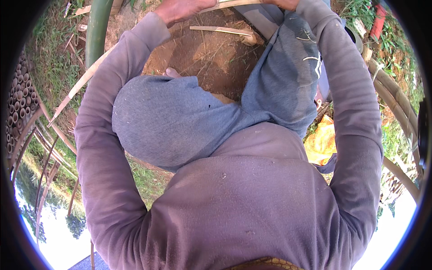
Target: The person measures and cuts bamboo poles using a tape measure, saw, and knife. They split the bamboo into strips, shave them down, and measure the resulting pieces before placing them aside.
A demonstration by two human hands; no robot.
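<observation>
Both arms reach forward to the upper edge of the view. My left hand [186,9] is closed on a pale split bamboo strip [236,3]. My right hand [286,3] is at the strip's other side, fingers closed around it, though the top edge cuts off much of the hand. Another long pale length of bamboo [78,87] slants out past my left forearm; whether it belongs to the same strip cannot be seen. Below the hands, a short split piece [220,30] lies on the brown soil.
A thick green bamboo pole [98,33] stands by my left forearm. Stacked cut bamboo tubes [19,105] are at far left. Brown poles [393,96] curve along the right. An orange mesh bag [322,141] lies by my right arm, and a red object [378,21] sits in the grass.
</observation>
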